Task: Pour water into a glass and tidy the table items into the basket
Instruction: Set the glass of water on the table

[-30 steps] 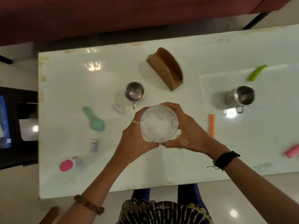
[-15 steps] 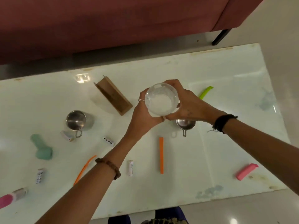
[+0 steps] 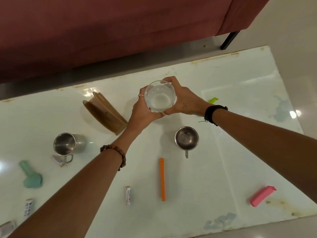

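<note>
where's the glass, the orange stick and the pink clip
glass [image 3: 160,97], head view, on its clear inside wall, between both hands
orange stick [image 3: 162,179], head view, middle of its length
pink clip [image 3: 262,196], head view, middle of its top face

Both hands [image 3: 171,103] clasp glass [image 3: 160,96] (water inside) above table [image 3: 205,169].

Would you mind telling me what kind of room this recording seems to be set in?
Most likely a home living room. A low white glossy table stands right in front of a dark red upholstered sofa on thin black legs, and household bits such as steel mugs lie on the table.
</note>
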The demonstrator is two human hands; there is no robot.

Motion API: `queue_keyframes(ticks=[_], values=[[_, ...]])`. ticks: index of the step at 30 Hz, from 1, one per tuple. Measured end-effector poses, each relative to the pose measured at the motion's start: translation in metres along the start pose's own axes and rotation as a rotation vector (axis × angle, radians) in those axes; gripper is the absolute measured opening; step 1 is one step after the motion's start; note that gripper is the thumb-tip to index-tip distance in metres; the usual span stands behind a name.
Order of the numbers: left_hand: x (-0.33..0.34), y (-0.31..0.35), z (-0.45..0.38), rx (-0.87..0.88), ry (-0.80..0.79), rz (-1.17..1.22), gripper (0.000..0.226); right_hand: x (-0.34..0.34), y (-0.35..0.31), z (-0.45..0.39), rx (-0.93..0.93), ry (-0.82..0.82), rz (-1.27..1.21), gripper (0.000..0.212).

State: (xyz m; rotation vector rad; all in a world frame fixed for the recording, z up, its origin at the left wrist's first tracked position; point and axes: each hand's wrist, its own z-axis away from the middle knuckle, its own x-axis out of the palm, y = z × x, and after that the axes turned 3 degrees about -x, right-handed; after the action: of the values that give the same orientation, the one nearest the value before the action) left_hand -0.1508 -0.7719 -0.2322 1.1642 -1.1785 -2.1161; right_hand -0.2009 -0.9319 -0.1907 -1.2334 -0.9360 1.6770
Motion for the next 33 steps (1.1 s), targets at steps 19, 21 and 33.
queue_keyframes(ticks=[19, 21, 33], values=[[-0.001, 0.012, 0.001, -0.099, -0.027, 0.023, 0.078, 0.007, -0.008, 0.001, 0.038, 0.032, -0.015, 0.088], [-0.002, 0.017, 0.006, -0.095, -0.014, 0.019, 0.081, 0.01, -0.009, 0.002, 0.046, 0.046, -0.021, 0.088], [-0.018, 0.022, 0.103, -0.233, 0.245, 0.292, 0.04, 0.068, -0.059, 0.057, 0.065, 0.64, 0.093, 0.066]])
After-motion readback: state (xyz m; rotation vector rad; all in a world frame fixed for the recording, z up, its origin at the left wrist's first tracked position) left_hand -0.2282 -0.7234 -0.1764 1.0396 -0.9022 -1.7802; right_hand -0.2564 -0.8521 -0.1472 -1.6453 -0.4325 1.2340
